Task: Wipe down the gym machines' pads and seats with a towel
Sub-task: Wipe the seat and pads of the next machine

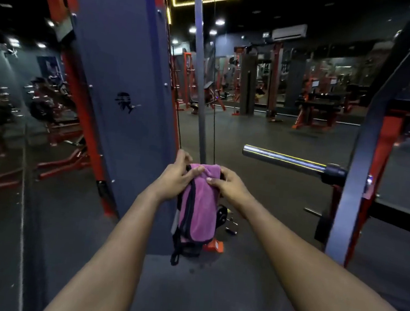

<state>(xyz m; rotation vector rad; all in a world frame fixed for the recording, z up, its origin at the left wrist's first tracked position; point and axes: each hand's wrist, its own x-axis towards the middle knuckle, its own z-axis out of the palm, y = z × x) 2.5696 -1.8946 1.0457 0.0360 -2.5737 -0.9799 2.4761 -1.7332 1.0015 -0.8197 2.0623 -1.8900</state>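
Note:
A pink towel (202, 206) with dark edging hangs folded in front of me, over the gym floor. My left hand (177, 177) grips its upper left part, thumb across the top fold. My right hand (228, 185) holds the top right corner, fingers curled over the cloth. Both arms reach forward at chest height. The towel's lower end dangles with a dark loop at the bottom. No pad or seat lies under the towel here.
A tall grey and red weight-stack cover (119, 89) stands left of my hands, with cables and a grey post (200, 78) behind the towel. A chrome barbell sleeve (282, 159) juts from a red rack (360, 173) on the right. Benches (316, 106) stand far back.

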